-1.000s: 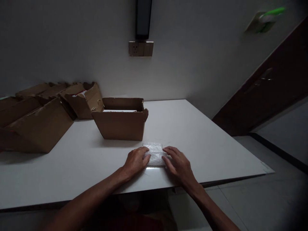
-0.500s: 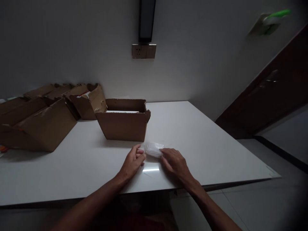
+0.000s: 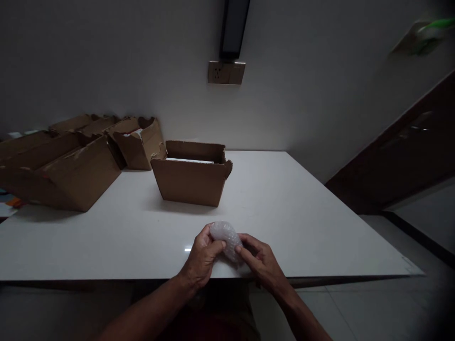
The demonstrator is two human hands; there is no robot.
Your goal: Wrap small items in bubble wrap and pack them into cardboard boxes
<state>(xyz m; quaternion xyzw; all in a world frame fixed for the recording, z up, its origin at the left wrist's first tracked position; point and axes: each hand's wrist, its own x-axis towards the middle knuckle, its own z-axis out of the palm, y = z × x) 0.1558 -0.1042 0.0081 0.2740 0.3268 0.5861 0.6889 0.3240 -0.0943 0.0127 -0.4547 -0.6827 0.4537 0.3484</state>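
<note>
A small bundle of clear bubble wrap point(image 3: 226, 238) is held just above the near edge of the white table point(image 3: 291, 208). My left hand point(image 3: 201, 258) grips its left side with thumb and fingers curled round it. My right hand point(image 3: 260, 261) pinches its right side. What is inside the wrap is hidden. An open cardboard box point(image 3: 192, 174) stands a little beyond my hands, with something white lying flat in it.
Several more cardboard boxes point(image 3: 64, 163) lie at the far left of the table, one point(image 3: 137, 139) with a torn flap. A wall socket point(image 3: 226, 72) sits on the grey wall behind. A dark door point(image 3: 398, 147) is at the right.
The bubble wrap lay flat on the table under both hands. It has been rolled up and lifted toward me into a rounded bundle. The view has shifted right and down.
</note>
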